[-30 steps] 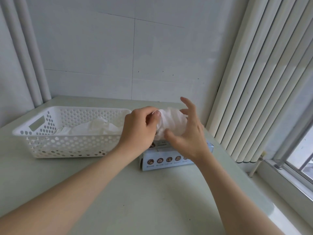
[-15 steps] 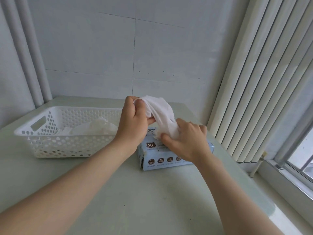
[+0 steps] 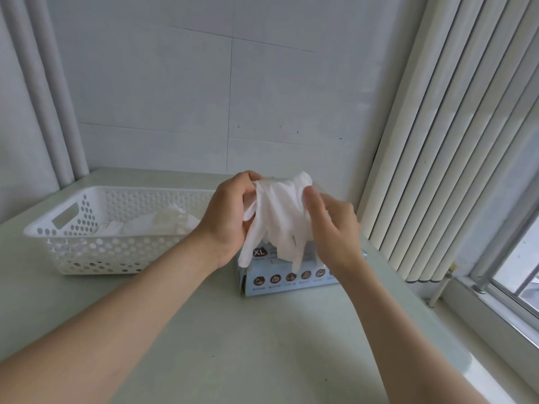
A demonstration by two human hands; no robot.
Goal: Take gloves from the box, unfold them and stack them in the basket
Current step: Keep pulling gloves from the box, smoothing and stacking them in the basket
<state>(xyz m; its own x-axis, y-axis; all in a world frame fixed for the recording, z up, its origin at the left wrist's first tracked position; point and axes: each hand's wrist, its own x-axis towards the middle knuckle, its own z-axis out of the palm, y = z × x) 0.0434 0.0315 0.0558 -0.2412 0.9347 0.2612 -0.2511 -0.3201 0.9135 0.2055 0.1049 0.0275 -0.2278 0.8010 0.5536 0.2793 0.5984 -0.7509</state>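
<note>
Fingers (image 3: pixel 246 177) of the left hand (image 3: pixel 230 220) curled over the top left corner of a white glove (image 3: pixel 277 220) and pinched it. Their tips were tucked behind the fabric and could not be made out. On the right hand (image 3: pixel 332 228) the thumb pressed against the glove's upper right edge. The other right fingers lay folded behind the glove and the back of the hand, so only a closed grip on the fabric could be told, not how each finger sat.

Between the two grips the glove hung spread out, its finger parts dangling below the person's fingers. They covered the top of a pale blue box (image 3: pixel 291 277), hiding its opening; whether they touched the box could not be told. An "XL" mark showed partly beneath the fabric. Five round icons ran along the box front, and a sixth was cut off by the right wrist, which also hid the box's right end.

Left of the left fingers stood a white perforated basket (image 3: pixel 96 255), its right end hidden behind the left hand and forearm. Inside lay a rumpled white pile of gloves (image 3: pixel 157 224), too merged to count.

In all there were two hands, one glove held, one box and one basket, on a pale green table (image 3: pixel 233 345).
</note>
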